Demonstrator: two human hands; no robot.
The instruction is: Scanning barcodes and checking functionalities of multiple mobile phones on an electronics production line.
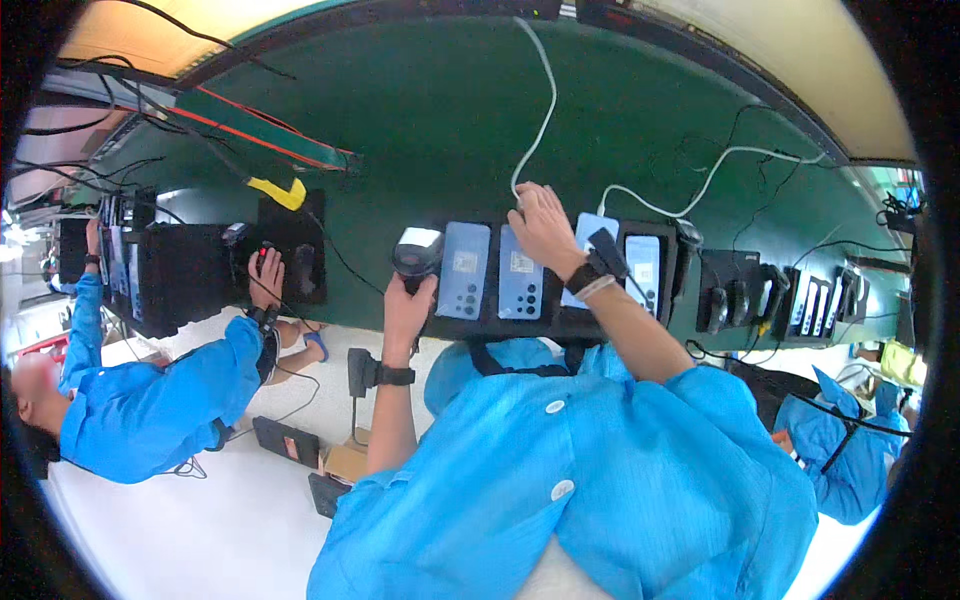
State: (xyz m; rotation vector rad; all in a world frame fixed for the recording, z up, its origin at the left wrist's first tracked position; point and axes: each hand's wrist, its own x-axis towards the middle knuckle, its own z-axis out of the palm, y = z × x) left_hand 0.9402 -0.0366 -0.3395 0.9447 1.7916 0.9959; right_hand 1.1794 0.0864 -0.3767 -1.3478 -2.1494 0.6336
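My left hand [408,310] is closed around a black handheld scanner [418,262] with a white patch on its head, left of a row of phones. The leftmost light-blue phone [463,270] lies beside the scanner. My right hand [543,228] pinches the end of a white cable [548,95], just above the top edge of the second phone [520,285]; its fingers partly hide the plug. A third phone [588,235] lies partly under my right wrist, with another white cable at its top. Farther right is one more phone [643,275]. All lie on a black tray [492,300].
A co-worker's hand [266,278] rests on a dark mouse at the left. A yellow-wrapped cable [278,190] hangs nearby. A black device [686,255] stands right of the phones, and a rack of slim devices [815,305] lies farther right. Several cables cross the green table [420,120].
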